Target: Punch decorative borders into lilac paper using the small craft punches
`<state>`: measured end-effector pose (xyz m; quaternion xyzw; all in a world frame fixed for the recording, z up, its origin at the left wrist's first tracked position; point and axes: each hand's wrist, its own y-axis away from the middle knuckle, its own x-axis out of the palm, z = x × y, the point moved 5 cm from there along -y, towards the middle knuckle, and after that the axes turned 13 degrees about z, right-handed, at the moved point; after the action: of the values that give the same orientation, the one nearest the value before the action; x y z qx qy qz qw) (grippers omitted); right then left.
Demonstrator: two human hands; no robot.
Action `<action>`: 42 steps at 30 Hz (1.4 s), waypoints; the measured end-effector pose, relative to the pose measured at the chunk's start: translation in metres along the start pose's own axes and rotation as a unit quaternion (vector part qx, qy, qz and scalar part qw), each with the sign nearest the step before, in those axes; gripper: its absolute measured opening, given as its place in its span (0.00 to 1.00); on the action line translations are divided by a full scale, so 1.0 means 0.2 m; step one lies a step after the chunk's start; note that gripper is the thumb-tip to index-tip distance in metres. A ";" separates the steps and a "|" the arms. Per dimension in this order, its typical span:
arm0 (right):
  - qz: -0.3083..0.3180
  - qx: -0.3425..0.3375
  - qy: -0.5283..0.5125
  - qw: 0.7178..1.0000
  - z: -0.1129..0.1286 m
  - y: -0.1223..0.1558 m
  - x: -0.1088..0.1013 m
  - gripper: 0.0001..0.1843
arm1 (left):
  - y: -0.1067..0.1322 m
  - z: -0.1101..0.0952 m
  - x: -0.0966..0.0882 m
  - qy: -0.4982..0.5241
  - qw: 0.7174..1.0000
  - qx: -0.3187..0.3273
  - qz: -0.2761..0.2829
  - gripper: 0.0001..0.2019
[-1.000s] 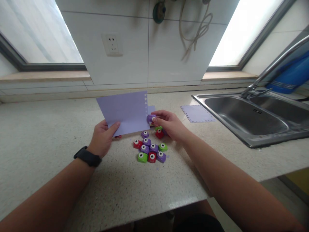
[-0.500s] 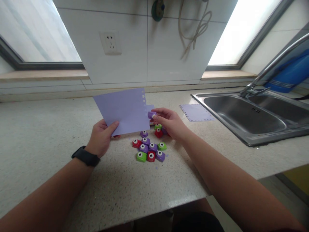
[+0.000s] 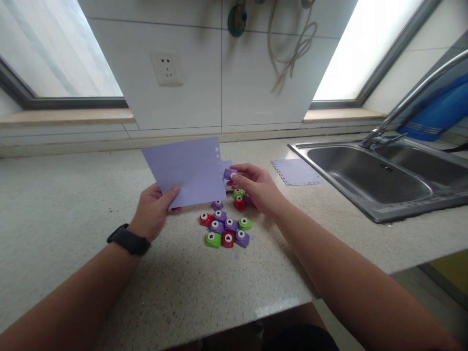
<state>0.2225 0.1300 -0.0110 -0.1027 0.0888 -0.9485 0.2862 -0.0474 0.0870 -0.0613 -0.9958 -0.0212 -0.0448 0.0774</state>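
Observation:
My left hand [image 3: 153, 210] pinches the lower left corner of a lilac paper sheet [image 3: 186, 170] and holds it up over the counter. Small holes run down the sheet's right edge. My right hand [image 3: 256, 187] grips a small purple paper punch [image 3: 229, 174] at that edge, thumb on top. Below the hands, several small red, green and purple punches [image 3: 226, 229] lie in a cluster on the speckled countertop [image 3: 73, 204]. A black watch [image 3: 127, 240] is on my left wrist.
A second lilac sheet [image 3: 296, 171] with punched edges lies flat to the right, beside a steel sink [image 3: 376, 180] with a tap [image 3: 402, 105]. A blue cloth [image 3: 435, 114] hangs far right. The tiled wall carries a socket [image 3: 166, 68] and a hanging cord [image 3: 292, 53].
Both hands stay almost where they were; the punch stays at the paper's right edge, and the view has shifted slightly.

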 end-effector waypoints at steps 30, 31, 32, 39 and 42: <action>-0.018 0.013 -0.084 0.996 -0.04 -0.01 0.00 0.20 | 0.00 -0.01 0.02 -0.005 1.000 -0.012 0.020 0.22; -0.020 0.013 -0.090 0.996 -0.04 -0.01 0.01 0.20 | 0.00 -0.01 0.02 -0.003 1.000 -0.013 0.022 0.22; -0.021 0.014 -0.097 0.995 -0.04 -0.01 0.01 0.20 | 0.00 -0.01 0.02 -0.002 1.000 -0.013 0.023 0.21; -0.043 0.036 -0.113 0.992 -0.03 0.00 0.03 0.25 | 0.00 -0.01 0.03 0.010 0.998 -0.028 0.058 0.22; -0.051 0.037 -0.122 0.991 -0.02 0.00 0.03 0.22 | 0.01 -0.02 0.04 0.028 0.996 -0.032 0.077 0.23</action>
<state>0.2168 0.1276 -0.0149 -0.2115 0.0126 -0.9449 0.2495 -0.0388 0.0853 -0.0567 -0.9948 0.0588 -0.0670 0.0488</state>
